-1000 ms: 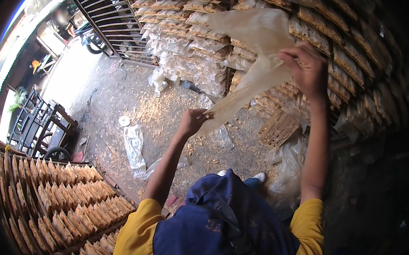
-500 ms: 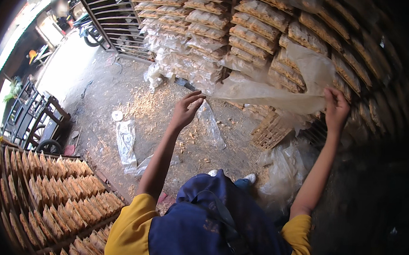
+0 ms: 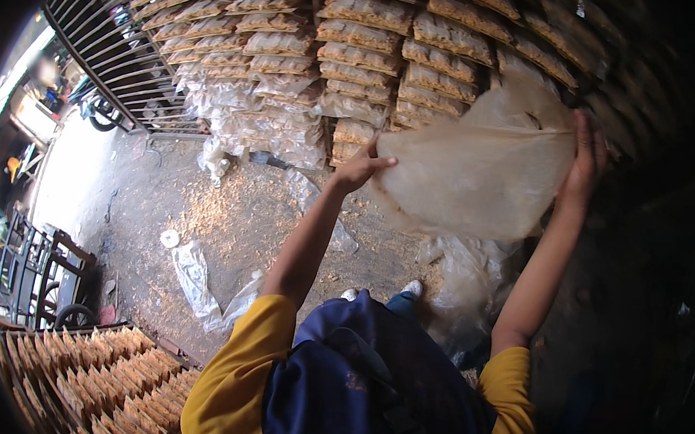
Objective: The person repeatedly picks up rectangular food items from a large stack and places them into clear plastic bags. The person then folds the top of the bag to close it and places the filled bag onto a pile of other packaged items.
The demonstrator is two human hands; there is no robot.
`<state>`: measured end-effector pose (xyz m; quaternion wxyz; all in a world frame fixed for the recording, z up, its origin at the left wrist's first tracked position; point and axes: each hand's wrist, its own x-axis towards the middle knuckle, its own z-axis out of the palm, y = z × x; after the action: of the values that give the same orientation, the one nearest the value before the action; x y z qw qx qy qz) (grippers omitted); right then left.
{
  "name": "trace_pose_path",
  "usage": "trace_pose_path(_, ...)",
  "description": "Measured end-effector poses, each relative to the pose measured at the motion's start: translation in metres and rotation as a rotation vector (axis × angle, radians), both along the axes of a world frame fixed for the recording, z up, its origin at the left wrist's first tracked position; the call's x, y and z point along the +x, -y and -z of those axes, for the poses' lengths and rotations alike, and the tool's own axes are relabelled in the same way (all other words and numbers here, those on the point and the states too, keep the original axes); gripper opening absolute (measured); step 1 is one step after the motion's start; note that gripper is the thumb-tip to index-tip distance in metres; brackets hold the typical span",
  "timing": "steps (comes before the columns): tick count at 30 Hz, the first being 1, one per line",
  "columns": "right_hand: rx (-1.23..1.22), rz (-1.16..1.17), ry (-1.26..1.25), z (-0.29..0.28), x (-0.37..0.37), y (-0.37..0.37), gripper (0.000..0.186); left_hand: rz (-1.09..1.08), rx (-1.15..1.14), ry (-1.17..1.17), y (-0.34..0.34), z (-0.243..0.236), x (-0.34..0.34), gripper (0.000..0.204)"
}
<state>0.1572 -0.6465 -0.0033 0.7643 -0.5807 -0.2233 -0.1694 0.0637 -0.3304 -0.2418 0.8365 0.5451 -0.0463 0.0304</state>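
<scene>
A translucent, yellowish plastic sheet (image 3: 467,177) is spread out in the air between my hands, in front of stacked trays of wrapped food slabs (image 3: 360,40). My left hand (image 3: 362,168) is closed on its left edge, thumb over the plastic. At the right edge my right hand (image 3: 582,165) grips the sheet, partly hidden by it. Crumpled clear plastic (image 3: 472,282) lies on the floor below.
A rack of upright slabs (image 3: 94,385) stands lower left. Behind it are a black wheeled cart (image 3: 38,264) and a bright doorway. A barred metal gate (image 3: 109,55) is upper left. Loose crumbs (image 3: 207,211) and plastic strips cover parts of the concrete floor (image 3: 143,259).
The sheet has gone from a twisted, stretched strip to a broad opened panel. Both hands shifted rightward, the left also rising. The view has turned, so the stacked trays sit further left.
</scene>
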Motion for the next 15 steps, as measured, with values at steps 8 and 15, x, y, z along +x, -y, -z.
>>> trace_pose_path(8,-0.624,0.810,0.079,0.091,0.045,0.182,0.032,-0.045,0.343,-0.032,0.041,-0.026,0.013,0.025)
trace_pose_path(15,-0.673,0.105,0.240,0.063,-0.046,0.030,0.058,-0.149,0.908,0.239,0.045,-0.103,0.006,0.021)
